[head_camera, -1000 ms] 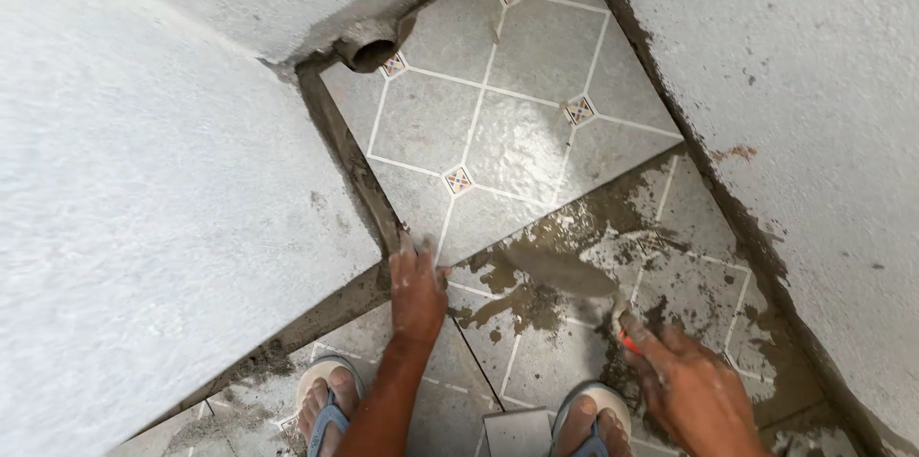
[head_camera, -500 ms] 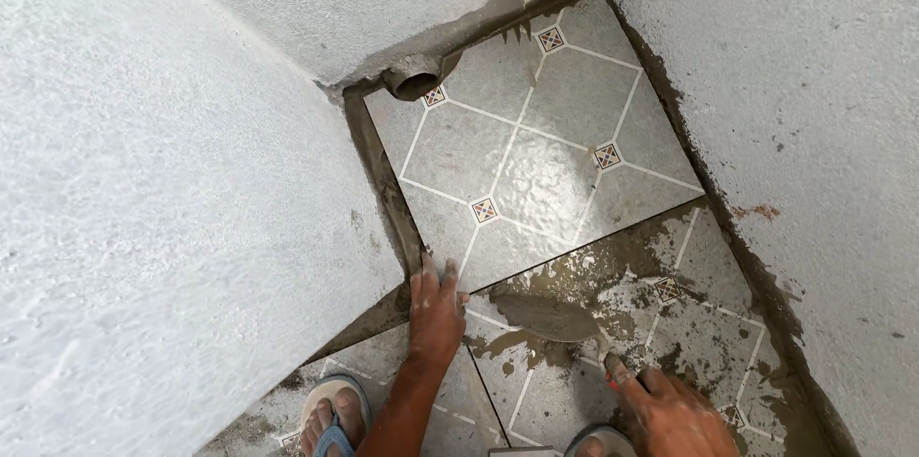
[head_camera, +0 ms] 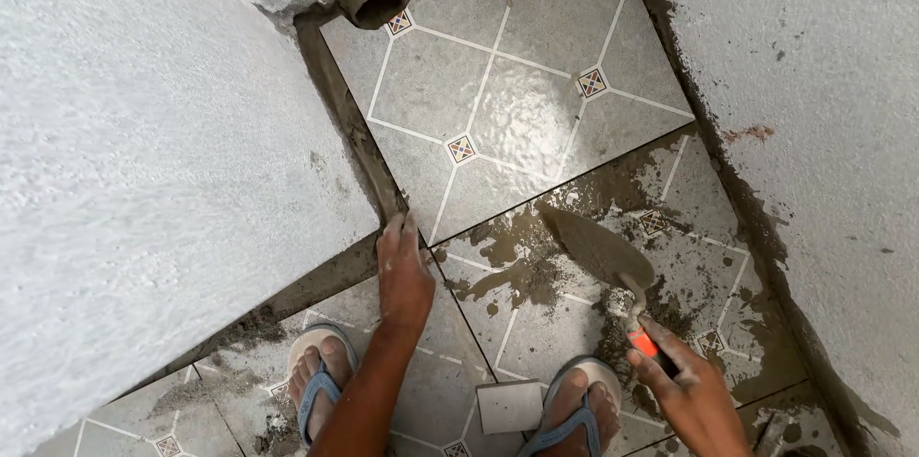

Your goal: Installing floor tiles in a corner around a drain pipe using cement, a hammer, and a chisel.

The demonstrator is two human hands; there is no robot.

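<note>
While our left hand [head_camera: 404, 270] presses flat, fingers spread, on the tile [head_camera: 507, 93] corner, our right hand [head_camera: 691, 392] grips a trowel [head_camera: 605, 254].

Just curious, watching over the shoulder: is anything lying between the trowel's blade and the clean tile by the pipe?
Nothing solid. The trowel, held by the right hand, points at the clean tile; only wet mortar smears on the dirty tile lie between. The left hand rests aside at the tile's corner.

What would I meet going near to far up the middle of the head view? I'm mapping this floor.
Small loose tile piece → mortar-smeared tile → trowel blade → clean patterned tile → drain pipe opening.
</note>
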